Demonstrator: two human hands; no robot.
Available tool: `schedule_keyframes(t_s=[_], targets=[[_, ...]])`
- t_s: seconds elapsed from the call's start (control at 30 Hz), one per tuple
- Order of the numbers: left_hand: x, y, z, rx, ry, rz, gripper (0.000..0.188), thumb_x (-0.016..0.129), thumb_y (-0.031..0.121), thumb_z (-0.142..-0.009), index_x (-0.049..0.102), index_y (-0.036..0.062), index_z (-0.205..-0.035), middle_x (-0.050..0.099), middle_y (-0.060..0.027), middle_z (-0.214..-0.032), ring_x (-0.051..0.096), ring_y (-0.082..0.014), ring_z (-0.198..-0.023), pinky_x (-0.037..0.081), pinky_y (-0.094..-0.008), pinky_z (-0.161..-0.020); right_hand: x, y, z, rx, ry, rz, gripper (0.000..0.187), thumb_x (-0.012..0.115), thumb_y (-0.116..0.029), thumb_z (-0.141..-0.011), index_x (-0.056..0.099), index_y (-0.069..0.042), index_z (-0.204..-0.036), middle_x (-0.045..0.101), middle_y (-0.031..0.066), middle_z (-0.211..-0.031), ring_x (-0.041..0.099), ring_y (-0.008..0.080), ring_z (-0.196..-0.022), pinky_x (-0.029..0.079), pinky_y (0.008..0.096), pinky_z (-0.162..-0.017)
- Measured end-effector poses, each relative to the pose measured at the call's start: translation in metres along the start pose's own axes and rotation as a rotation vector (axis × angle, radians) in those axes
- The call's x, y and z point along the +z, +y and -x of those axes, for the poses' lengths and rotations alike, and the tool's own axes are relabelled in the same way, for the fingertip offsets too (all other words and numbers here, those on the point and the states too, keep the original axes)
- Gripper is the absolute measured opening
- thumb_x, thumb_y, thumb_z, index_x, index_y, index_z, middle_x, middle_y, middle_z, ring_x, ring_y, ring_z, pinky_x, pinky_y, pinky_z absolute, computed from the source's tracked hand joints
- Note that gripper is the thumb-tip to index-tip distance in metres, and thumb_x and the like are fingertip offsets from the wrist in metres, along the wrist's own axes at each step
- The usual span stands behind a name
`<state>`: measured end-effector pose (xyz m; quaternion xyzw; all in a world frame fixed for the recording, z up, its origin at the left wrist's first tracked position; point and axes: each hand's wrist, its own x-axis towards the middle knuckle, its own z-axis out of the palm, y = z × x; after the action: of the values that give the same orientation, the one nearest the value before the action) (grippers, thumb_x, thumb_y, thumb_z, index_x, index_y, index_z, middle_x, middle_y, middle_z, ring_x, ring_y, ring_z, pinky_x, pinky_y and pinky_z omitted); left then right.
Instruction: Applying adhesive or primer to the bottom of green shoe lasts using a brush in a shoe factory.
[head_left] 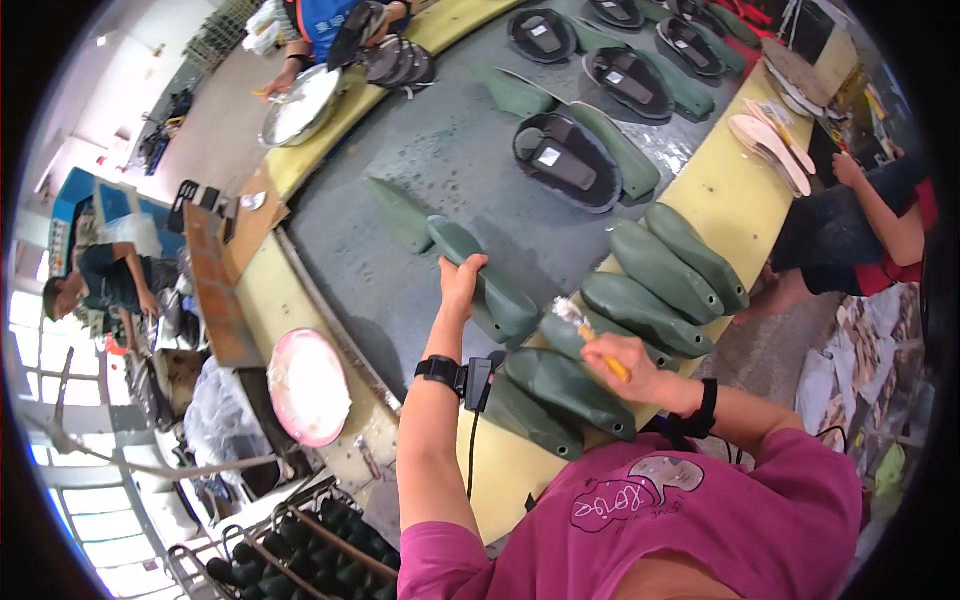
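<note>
My left hand [462, 284] is closed around a green shoe last [508, 300] at the near edge of the grey conveyor belt. Another green last [402, 216] lies on the belt just beyond it. In my right hand [638, 366] is a brush [604, 356] with a yellow handle, its bristles coated in something white. The bristles are over a row of green lasts [650, 312] on the yellow ledge in front of me; whether they touch one I cannot tell. Several dark shoe uppers [568, 162] stand on the belt, green lasts beside them.
A pink-rimmed basin [308, 388] with white residue stands at my left. Across the belt a co-worker handles dark uppers beside a white-filled basin [300, 108]. At right sits another person near pale insoles [768, 150]. A rack of dark lasts [300, 550] is at lower left.
</note>
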<state>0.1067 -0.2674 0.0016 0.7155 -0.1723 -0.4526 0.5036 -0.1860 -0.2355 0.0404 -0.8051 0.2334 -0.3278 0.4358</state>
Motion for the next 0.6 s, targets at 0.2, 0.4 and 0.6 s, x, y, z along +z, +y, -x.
schedule_keyframes(t_s=[0.2,0.4,0.6], targets=[[0.013,-0.078,-0.04,-0.016,0.396,-0.798,0.066,0.065,0.037,-0.071,0.037,-0.0068,-0.112,0.05,-0.0283,-0.108,0.05,-0.0418,-0.1,0.04,-0.0446,-0.088,0.0,-0.001,0.014,-0.152,-0.094,0.112,0.017,0.065,-0.004,-0.073,0.055,-0.006,-0.086,0.052,0.0092,-0.069,0.054,0.0284,-0.059,0.043,0.0359,-0.051],[-0.017,-0.054,0.08,0.265,0.24,-0.753,0.06,0.06,0.037,-0.078,0.046,-0.01,-0.111,0.049,-0.0309,-0.112,0.048,-0.0414,-0.105,0.038,-0.0425,-0.09,-0.011,0.008,0.005,-0.285,-0.105,0.044,0.018,0.065,-0.005,-0.072,0.055,-0.004,-0.087,0.053,0.0116,-0.073,0.054,0.0294,-0.063,0.044,0.0368,-0.053],[0.003,-0.108,0.213,0.249,0.27,-0.756,0.074,0.064,0.036,-0.075,0.034,-0.0086,-0.125,0.029,-0.0321,-0.13,0.039,-0.042,-0.116,0.031,-0.0426,-0.099,-0.001,0.006,0.013,-0.278,-0.365,0.022,0.041,0.067,-0.012,-0.07,0.046,-0.007,-0.104,0.051,0.0164,-0.097,0.05,0.036,-0.091,0.042,0.0417,-0.08]])
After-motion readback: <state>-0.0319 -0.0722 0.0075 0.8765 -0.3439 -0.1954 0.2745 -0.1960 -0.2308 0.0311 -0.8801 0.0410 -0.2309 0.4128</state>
